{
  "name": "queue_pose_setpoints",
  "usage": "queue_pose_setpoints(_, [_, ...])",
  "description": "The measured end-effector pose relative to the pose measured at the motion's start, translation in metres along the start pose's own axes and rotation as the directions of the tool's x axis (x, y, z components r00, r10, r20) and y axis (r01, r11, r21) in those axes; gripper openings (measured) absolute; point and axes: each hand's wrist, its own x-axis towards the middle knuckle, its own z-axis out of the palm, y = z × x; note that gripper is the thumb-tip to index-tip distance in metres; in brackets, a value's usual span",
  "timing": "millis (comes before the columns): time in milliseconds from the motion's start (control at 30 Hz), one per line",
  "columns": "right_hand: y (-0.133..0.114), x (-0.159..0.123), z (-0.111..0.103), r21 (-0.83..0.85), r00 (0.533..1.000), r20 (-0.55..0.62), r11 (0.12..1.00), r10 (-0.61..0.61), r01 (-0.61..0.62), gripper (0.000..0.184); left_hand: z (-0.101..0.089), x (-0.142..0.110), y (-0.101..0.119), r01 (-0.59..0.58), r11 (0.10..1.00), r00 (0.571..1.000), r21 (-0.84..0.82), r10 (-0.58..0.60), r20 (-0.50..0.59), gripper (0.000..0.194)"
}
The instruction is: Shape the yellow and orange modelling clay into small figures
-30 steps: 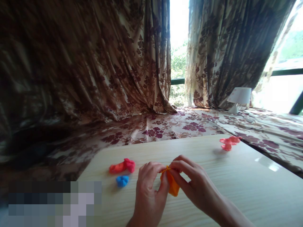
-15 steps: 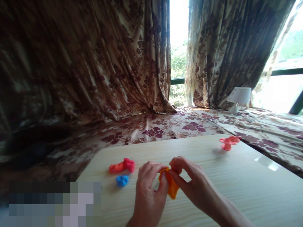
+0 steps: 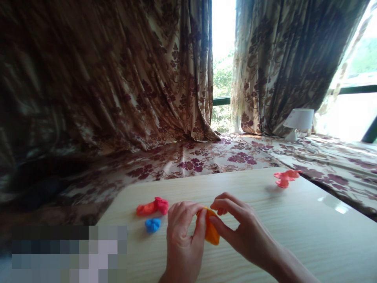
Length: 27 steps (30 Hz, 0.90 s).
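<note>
My left hand [image 3: 185, 236] pinches a thin, flattened piece of orange modelling clay [image 3: 212, 232] between thumb and fingers. The clay is held up on edge over the table, its lower end pointing down and toward me. At its right side is my right hand [image 3: 240, 220], with the thumb tip against the clay. The right index finger is raised apart from the thumb, near the clay's upper edge; the other fingers are curled and partly hidden. To the left of my left hand lie a blue clay lump [image 3: 152, 225] and a red-and-pink clay piece [image 3: 151, 207].
A coral-pink clay shape [image 3: 285, 178] stands near the far right corner of the pale wooden table [image 3: 294, 236]. Beyond the table are a flowered cloth surface [image 3: 191, 165], a white lamp [image 3: 299, 119] and long patterned curtains [image 3: 165, 78]. A blurred patch covers the lower left.
The right index finger has lifted away from the top of the orange clay, where both hands were pinching. The clay has turned and shifted slightly left with the left hand.
</note>
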Motion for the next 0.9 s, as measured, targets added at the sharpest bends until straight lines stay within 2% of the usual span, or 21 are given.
queue_pose_setpoints(133, [0.0015,0.0000,0.0008,-0.005,1.000,-0.022,1.000,-0.006,0.006,0.012,0.0010,-0.0002,-0.0005,0.032,0.999,0.999,0.024,-0.032,-0.003,0.016])
queue_pose_setpoints(267, [0.0012,0.0006,0.0013,-0.022,1.000,-0.015,1.000,0.000,0.000,0.009,0.0019,-0.0002,-0.0020,0.000,0.999,1.000,0.041,0.001,-0.004,0.012])
queue_pose_setpoints(367, [0.0013,0.0010,0.0016,-0.040,0.999,-0.021,0.999,0.029,-0.030,0.007,0.0020,-0.0009,-0.0033,0.063,0.996,0.997,0.061,-0.060,-0.048,0.011])
queue_pose_setpoints(433, [0.0020,0.0012,0.0014,-0.036,0.999,-0.018,0.999,0.037,-0.037,0.011,0.0023,-0.0015,-0.0034,0.084,0.994,0.996,0.067,-0.083,-0.021,0.014])
queue_pose_setpoints(567, [0.0038,0.0010,0.0010,-0.016,1.000,0.012,1.000,0.027,-0.027,0.015,0.0034,-0.0019,-0.0034,0.028,0.998,0.998,0.059,-0.031,0.054,0.014])
queue_pose_setpoints(833, [0.0048,-0.0006,0.0022,-0.031,0.999,-0.012,0.999,0.040,-0.040,0.014,0.0027,-0.0023,-0.0057,0.089,0.992,0.995,0.088,-0.092,0.027,0.007])
queue_pose_setpoints(900, [0.0034,-0.0013,0.0019,-0.030,0.999,0.015,0.999,0.029,-0.028,0.015,0.0025,-0.0022,-0.0053,0.107,0.990,0.994,0.092,-0.110,0.029,0.007])
